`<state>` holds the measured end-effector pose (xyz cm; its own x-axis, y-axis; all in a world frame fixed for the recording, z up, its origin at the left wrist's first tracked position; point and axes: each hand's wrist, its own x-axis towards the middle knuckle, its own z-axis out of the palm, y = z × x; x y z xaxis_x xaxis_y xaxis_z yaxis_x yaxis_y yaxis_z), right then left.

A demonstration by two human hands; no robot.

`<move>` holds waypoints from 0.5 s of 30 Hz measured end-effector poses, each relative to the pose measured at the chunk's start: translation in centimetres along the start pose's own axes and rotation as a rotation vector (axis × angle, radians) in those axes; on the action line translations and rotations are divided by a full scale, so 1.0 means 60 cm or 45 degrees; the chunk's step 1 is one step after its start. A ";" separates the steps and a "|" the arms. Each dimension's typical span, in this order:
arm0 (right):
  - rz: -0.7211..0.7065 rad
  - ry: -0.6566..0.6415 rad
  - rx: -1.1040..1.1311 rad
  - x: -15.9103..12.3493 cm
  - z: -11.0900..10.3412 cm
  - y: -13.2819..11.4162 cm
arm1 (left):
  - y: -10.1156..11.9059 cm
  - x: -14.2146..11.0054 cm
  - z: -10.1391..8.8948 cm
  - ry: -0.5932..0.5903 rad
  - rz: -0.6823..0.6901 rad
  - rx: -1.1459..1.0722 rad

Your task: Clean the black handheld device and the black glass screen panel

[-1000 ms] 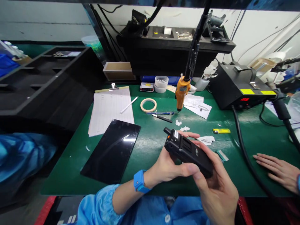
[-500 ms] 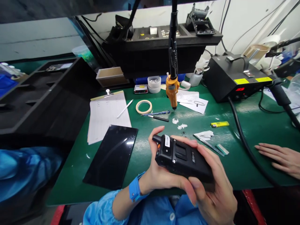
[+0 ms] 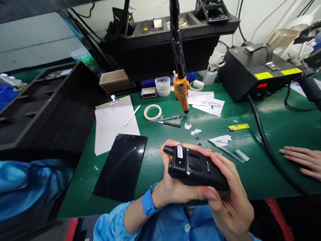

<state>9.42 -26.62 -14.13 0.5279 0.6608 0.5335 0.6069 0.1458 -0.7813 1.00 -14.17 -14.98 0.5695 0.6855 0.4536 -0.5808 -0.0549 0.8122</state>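
Between both hands I hold a black two-way radio (image 3: 198,167) above the front of the bench, its back facing up. The back shows a white barcode label, two screws, a clip recess and a brand mark; a short antenna stub and an orange button sit at its left end. My left hand (image 3: 173,187) wraps round the antenna end, with a blue wrist strap (image 3: 148,202) on that wrist. Around the other end my right hand (image 3: 230,197) is closed, its thumb meeting the left thumb along the near side. The radio's front is hidden.
An orange electric screwdriver (image 3: 182,92) hangs over the green bench (image 3: 82,197). A black panel (image 3: 120,167), clipboard (image 3: 114,124), tape roll (image 3: 152,112), tweezers (image 3: 229,152) and yellow lighter (image 3: 238,127) lie around. A black station (image 3: 260,72) trails a thick cable; another person's hand (image 3: 304,160) rests at right.
My left fingers have curled over the antenna end, and the thumbs have pressed closer together. The radio stays in both hands, slightly shifted. The camera view has tilted a little.
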 end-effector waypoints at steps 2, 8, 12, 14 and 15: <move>0.007 0.005 -0.014 0.003 -0.001 0.002 | -0.005 0.002 -0.001 0.021 -0.026 -0.015; -0.030 0.035 -0.078 0.013 0.000 0.004 | -0.013 0.003 -0.001 0.084 -0.129 -0.168; -0.079 0.038 -0.123 0.015 0.001 0.000 | -0.016 -0.002 0.000 0.062 -0.088 -0.242; -0.111 0.046 -0.133 0.015 0.002 -0.001 | -0.019 -0.005 0.001 0.058 -0.077 -0.262; -0.115 0.047 -0.138 0.015 0.002 0.000 | -0.021 -0.006 0.001 0.055 -0.073 -0.268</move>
<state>9.81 -25.91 -13.67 0.4883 0.6207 0.6134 0.7125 0.1223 -0.6910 1.57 -14.39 -16.13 0.5826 0.7136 0.3890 -0.6593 0.1351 0.7396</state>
